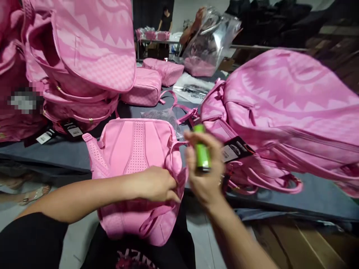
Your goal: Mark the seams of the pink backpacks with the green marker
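A small pink backpack leans on my lap against the table edge, its padded back panel and perforated middle strip facing me. My left hand lies across it, fingers curled at the strap and fabric on its right side; the fingertips are partly hidden. Just right of the backpack, my right hand is wrapped round a green lighter, blurred by motion, with a dark metallic end toward me. A loose shoulder strap hangs on the lower front of the backpack.
Pink backpacks are piled on the left and right, some with black-and-white tags. Smaller pink bags and clear plastic lie behind. Across the table, a person's arm holds up a plastic bag. Cardboard is below right.
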The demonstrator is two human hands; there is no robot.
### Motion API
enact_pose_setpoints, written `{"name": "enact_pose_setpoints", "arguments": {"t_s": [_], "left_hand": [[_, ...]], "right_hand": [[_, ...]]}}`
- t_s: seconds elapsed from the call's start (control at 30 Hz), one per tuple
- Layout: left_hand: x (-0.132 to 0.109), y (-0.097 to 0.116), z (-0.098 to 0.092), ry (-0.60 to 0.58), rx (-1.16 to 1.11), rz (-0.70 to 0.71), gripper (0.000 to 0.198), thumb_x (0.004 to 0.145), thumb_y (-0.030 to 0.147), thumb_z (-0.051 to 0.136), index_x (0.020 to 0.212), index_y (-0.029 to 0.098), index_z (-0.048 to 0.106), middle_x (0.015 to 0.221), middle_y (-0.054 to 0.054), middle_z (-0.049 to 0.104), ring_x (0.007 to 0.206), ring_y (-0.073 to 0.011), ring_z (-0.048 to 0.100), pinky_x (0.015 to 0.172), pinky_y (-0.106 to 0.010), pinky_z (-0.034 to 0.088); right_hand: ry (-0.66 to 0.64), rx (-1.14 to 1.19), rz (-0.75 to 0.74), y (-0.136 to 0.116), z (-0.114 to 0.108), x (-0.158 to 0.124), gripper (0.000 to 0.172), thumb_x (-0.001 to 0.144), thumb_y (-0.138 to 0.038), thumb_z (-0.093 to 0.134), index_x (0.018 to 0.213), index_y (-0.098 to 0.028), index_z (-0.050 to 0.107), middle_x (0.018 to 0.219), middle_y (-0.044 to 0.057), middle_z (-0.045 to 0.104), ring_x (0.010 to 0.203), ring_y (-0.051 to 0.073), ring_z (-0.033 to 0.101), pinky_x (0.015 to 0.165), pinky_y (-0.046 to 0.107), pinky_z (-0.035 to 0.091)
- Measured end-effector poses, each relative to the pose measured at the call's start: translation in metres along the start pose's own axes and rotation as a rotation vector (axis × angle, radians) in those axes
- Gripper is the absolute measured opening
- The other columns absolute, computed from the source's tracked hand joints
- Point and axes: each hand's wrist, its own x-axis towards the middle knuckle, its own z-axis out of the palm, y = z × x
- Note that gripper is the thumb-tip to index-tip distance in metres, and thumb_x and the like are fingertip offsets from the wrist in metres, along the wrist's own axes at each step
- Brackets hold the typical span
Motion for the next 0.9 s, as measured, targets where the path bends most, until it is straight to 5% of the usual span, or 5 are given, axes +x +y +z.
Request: {"name": "enact_pose_setpoints", "arguments": {"t_s": [0.13, 0.27, 0.5, 0.7, 0.9], "left_hand": [[-0.005, -0.015, 0.026, 0.055, 0.071, 0.093, 0.028, 0.089, 0.041, 0.067, 0.109, 0.021, 0.073, 0.090, -0.008, 0.076, 0.076, -0.0230, 0.071, 0.060, -0.029, 0.047], [-0.011, -0.010, 0.048, -0.041, 0.032, 0.354, 0.024, 0.092, 0.040, 0.063, 0.109, 0.025, 0.070, 0.085, -0.004, 0.074, 0.068, -0.0176, 0.067, 0.052, -0.027, 0.039], [0.035, -0.083, 0.019, 0.439, 0.317, 0.224, 0.019, 0.097, 0.031, 0.056, 0.096, 0.015, 0.065, 0.102, -0.010, 0.068, 0.096, -0.0227, 0.062, 0.085, -0.038, 0.043], [0.081, -0.111, 0.023, 0.390, 0.424, 0.319, 0.044, 0.098, 0.056, 0.046, 0.093, 0.017, 0.066, 0.091, -0.008, 0.067, 0.083, -0.0219, 0.056, 0.084, -0.041, 0.038], [0.074, -0.159, -0.031, 0.317, 0.529, 0.292, 0.038, 0.095, 0.057, 0.054, 0.091, 0.022, 0.069, 0.096, -0.003, 0.070, 0.111, -0.0223, 0.053, 0.121, -0.048, 0.019]], "right_hand": [[-0.163, 0.142, 0.044, 0.019, 0.047, 0.002, 0.028, 0.099, -0.027, 0.054, 0.126, -0.024, 0.054, 0.118, 0.008, 0.069, 0.107, 0.021, 0.069, 0.091, 0.036, 0.058], [-0.331, -0.086, -0.114, 0.057, 0.046, -0.022, 0.033, 0.097, -0.022, 0.054, 0.130, -0.024, 0.056, 0.117, 0.010, 0.070, 0.107, 0.025, 0.068, 0.089, 0.041, 0.057], [0.103, -0.333, 0.040, 0.089, 0.027, -0.070, 0.046, 0.096, -0.019, 0.055, 0.141, -0.025, 0.047, 0.133, 0.013, 0.063, 0.125, 0.026, 0.060, 0.102, 0.047, 0.052], [0.027, -0.409, -0.087, 0.102, 0.033, -0.073, 0.052, 0.094, -0.014, 0.054, 0.143, -0.027, 0.044, 0.141, 0.015, 0.059, 0.131, 0.029, 0.056, 0.100, 0.050, 0.051], [-0.072, -0.519, -0.146, 0.117, 0.030, -0.085, 0.058, 0.085, -0.006, 0.052, 0.140, -0.025, 0.046, 0.144, 0.018, 0.055, 0.142, 0.031, 0.046, 0.100, 0.052, 0.048]]}}
